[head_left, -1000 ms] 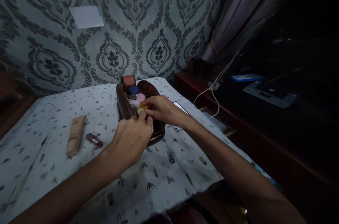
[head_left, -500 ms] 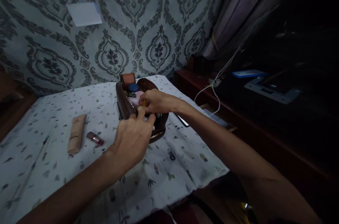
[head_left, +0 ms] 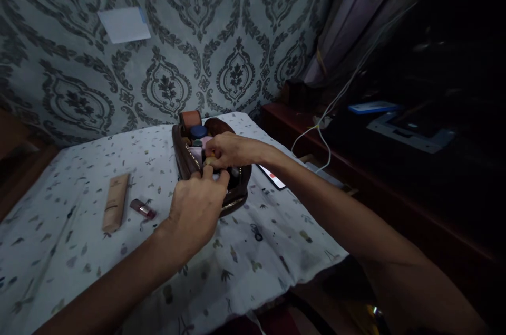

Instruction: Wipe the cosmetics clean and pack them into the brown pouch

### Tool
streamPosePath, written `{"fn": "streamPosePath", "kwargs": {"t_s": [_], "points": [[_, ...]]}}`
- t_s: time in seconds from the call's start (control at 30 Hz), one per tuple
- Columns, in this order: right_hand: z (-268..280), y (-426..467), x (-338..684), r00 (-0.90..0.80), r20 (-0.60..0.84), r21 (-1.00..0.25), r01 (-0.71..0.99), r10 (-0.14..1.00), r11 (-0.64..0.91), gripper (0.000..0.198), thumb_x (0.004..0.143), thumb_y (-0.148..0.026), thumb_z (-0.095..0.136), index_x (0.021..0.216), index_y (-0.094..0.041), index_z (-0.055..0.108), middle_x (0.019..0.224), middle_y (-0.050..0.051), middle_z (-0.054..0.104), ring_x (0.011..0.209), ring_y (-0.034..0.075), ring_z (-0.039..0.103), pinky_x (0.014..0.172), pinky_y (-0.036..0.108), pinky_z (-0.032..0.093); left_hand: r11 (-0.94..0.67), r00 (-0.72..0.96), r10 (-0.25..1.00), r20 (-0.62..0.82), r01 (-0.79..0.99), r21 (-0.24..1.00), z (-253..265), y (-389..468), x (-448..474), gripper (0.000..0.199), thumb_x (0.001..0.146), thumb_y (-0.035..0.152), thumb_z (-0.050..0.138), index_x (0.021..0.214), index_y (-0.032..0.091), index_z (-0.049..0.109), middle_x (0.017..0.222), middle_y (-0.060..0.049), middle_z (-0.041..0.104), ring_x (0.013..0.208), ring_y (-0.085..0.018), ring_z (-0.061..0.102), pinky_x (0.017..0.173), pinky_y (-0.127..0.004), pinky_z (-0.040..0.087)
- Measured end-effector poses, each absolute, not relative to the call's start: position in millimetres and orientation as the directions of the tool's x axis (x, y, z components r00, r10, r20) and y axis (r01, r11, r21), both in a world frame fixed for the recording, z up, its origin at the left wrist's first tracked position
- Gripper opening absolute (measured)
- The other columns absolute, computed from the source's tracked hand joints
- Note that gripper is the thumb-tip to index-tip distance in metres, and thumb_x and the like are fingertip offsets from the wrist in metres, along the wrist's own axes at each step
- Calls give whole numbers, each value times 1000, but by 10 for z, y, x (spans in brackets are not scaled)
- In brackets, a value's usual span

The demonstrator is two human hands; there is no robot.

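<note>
A brown zip pouch stands unzipped on the cloth, full of small items, among them a dark blue round lid. My right hand reaches into it from the right, fingers pinched around a small yellow item that is mostly hidden. With curled fingers, my left hand grips the pouch's near edge; its fingertips are partly hidden. Left of the pouch lie a beige squeeze tube and a small lipstick-like tube, both untouched.
A phone with a lit screen lies right of the pouch, partly behind my right forearm. White cables hang over the dark red furniture at the right. Patterned wall stands behind the printed white cloth.
My right hand has shifted slightly left and down inside the pouch. More of the phone's lit screen shows now. My left hand keeps its place at the pouch edge.
</note>
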State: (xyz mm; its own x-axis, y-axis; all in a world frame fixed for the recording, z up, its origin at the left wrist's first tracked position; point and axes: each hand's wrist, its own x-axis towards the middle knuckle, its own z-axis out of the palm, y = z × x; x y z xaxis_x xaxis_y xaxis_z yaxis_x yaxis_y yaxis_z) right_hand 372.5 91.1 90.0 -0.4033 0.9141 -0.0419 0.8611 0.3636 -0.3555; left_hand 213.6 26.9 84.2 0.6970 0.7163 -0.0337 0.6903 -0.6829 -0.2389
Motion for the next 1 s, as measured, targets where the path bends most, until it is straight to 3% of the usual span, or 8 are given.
{"fn": "streamPosePath", "kwargs": {"t_s": [0.2,0.4,0.47,0.73,0.83,1.0], "points": [[843,902,3725,-360,39,-425,838,932,342,5,74,-19,66,76,-15,69,64,-1,65,62,11,57,60,22,37,-673,691,723,-15,700,-239,838,264,2110,48,83,0,49,126,20,57,111,-13,65,89,-28,72,67,-38,59],[864,876,3793,-238,40,-682,703,971,200,11,75,-22,63,80,-14,69,57,-2,64,53,11,60,53,21,41,-660,679,734,8,715,-231,772,247,2063,55,85,0,47,135,20,54,110,-13,66,90,-28,71,66,-38,59],[898,876,3821,-173,59,-708,687,983,163,15,77,-24,63,85,-13,70,56,-2,63,52,12,60,52,21,41,-660,681,732,11,712,-240,745,238,2047,62,83,-1,49,141,21,50,114,-14,65,92,-28,71,66,-37,59],[889,845,3785,-239,142,-459,844,961,278,12,72,-23,65,75,-14,72,59,-3,57,58,9,47,57,23,31,-653,677,735,27,719,-239,702,249,2049,59,86,1,48,142,20,50,119,-16,64,93,-29,70,64,-38,60],[834,853,3736,-313,155,-415,840,937,349,12,74,-24,60,70,-15,68,56,-5,48,56,9,39,56,24,26,-649,670,741,35,728,-221,701,256,2060,52,88,2,47,138,19,53,116,-15,65,93,-30,70,65,-39,60],[800,859,3693,-314,114,-364,869,942,334,14,76,-24,58,69,-14,65,56,-5,44,56,9,34,55,26,22,-657,676,736,37,726,-202,697,257,2061,50,88,2,50,135,18,54,113,-15,65,93,-29,70,65,-39,60]]}}
